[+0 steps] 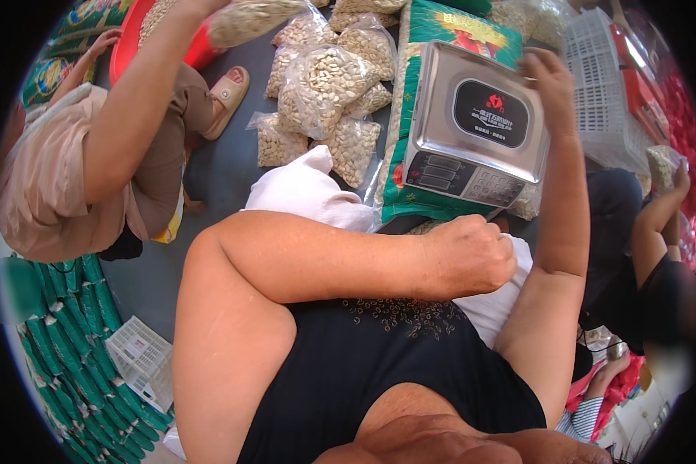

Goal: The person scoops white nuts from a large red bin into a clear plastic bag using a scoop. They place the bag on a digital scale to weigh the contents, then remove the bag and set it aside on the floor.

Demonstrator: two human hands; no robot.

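Before my chest, my left hand (475, 255) is closed in a fist, with nothing seen in it, just below the near edge of a digital scale (487, 104). My right hand (548, 72) reaches to the scale's far right corner, its fingers apart and blurred; whether they touch the scale is unclear. The scale has a steel plate, with display windows and a keypad on the side towards me, and rests on a green printed sack (394, 209). Left of it lie several clear plastic bags of pale flat seeds (325, 81), piled on the grey floor.
At the left, a co-worker (46, 191) sits beside a red basin (124, 46), a blurred bag of seeds near an arm. White plastic crates stand at the upper right (594, 87) and lower left (142, 359), the latter by stacked green packages (75, 342). Another person's hand (681, 177) holds a seed bag, right.
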